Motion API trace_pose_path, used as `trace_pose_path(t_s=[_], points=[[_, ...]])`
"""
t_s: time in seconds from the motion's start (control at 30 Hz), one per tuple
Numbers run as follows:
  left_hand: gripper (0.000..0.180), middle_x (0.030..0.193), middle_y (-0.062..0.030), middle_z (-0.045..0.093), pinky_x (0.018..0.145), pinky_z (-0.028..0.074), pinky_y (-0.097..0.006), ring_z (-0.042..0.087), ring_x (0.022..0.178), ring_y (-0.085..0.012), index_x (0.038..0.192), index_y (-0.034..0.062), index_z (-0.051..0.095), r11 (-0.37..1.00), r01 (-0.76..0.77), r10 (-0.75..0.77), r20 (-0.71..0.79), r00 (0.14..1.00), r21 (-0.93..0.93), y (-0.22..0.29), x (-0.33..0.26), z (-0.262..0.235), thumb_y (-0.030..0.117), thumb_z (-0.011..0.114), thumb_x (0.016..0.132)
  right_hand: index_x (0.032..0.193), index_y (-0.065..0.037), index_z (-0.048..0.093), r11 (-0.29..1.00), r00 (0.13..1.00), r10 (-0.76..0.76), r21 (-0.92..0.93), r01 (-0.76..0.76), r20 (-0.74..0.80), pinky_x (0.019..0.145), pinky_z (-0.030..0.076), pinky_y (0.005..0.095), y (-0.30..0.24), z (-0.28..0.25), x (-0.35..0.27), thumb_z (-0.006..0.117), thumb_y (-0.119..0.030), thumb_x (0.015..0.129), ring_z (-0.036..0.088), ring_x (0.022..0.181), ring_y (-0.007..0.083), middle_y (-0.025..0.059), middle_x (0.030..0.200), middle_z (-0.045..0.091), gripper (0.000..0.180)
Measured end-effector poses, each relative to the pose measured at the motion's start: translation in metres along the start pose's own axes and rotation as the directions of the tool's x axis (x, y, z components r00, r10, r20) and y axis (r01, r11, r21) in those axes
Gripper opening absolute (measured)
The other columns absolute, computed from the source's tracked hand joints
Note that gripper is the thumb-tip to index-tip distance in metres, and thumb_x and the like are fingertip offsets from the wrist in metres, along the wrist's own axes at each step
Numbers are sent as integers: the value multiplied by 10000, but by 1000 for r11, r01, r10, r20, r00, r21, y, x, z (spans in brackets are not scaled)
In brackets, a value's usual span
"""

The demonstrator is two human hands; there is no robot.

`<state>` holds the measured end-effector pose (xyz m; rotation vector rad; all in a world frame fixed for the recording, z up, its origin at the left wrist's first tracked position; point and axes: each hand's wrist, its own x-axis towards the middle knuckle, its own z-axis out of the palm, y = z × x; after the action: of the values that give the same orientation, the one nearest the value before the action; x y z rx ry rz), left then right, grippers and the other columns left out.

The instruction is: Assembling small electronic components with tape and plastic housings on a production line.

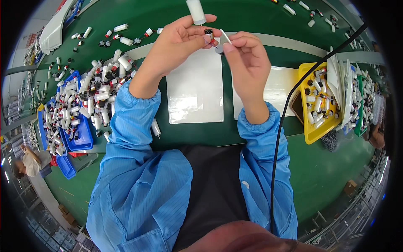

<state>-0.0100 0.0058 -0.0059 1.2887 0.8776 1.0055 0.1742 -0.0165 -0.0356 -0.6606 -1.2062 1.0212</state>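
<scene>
Above the far part of the table, my left hand (174, 48) is closed on a small black and red part (209, 34), pinched between thumb and fingers. A white cylinder (195, 11) with a grey end rises from the same fingers; how the two are joined is hidden. My right hand (251, 59) is close beside it, fingers curled and thumb pressed in. At its fingertips are a thin white piece (225, 37) and a grey round cap (219, 49), which sits right against the black and red part. Which fingers bear the cap I cannot make out.
White sheets (195, 92) lie below my hands. Blue bins (86, 136) and a heap of white cylinders (100, 88) stand left. At right is a yellow bin (308, 136) of similar parts; a black cable (289, 96) crosses before it. A loose cylinder (155, 127) lies near my left sleeve.
</scene>
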Motion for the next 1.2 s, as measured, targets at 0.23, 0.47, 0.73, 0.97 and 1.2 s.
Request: trace_pose_path(t_s=[0.23, 0.47, 0.73, 0.97, 1.2], points=[[514, 1245, -150, 649, 962, 534, -304, 649, 1102, -182, 1417, -30, 458, 994, -52, 50, 26, 998, 95, -4, 0, 1, -70, 567, 916, 1007, 14, 636, 933, 931, 339, 79, -352, 137, 712, 508, 213, -14, -6, 6, 706, -2, 894, 631, 800, 80, 51, 915, 683, 134], [518, 1281, -157, 614, 989, 532, -332, 615, 1175, -202, 1416, -42, 454, 985, -48, 38, 63, 997, 165, 1, -3, 8, -94, 555, 911, 988, 21, 647, 916, 911, 398, 2, -400, 108, 719, 515, 206, -10, -3, 11, 705, -39, 899, 653, 810, 89, 62, 907, 696, 122], [486, 1248, -135, 630, 985, 520, -293, 627, 1153, -185, 1403, -32, 481, 991, -84, 71, 113, 991, 109, -3, -1, 8, -83, 552, 925, 974, 24, 654, 908, 905, 417, -3, -419, 87, 724, 518, 203, -10, -8, 13, 702, -34, 889, 652, 796, 84, 60, 885, 696, 114], [475, 1273, -134, 627, 988, 514, -291, 614, 1177, -184, 1403, -25, 494, 990, -109, 93, 164, 982, 94, 2, -4, 5, -35, 606, 942, 948, 18, 659, 923, 922, 385, -36, -383, 53, 712, 510, 200, -9, -8, 9, 711, -45, 883, 642, 775, 75, 56, 874, 694, 104], [451, 1231, -164, 671, 949, 528, -294, 644, 1114, -182, 1407, -21, 505, 999, -44, 39, 202, 979, 21, -1, -5, -5, 40, 600, 970, 1140, -2, 592, 941, 967, 239, -267, -209, 85, 731, 518, 228, -9, -14, 7, 746, -57, 867, 658, 832, 110, 85, 1004, 683, 318]])
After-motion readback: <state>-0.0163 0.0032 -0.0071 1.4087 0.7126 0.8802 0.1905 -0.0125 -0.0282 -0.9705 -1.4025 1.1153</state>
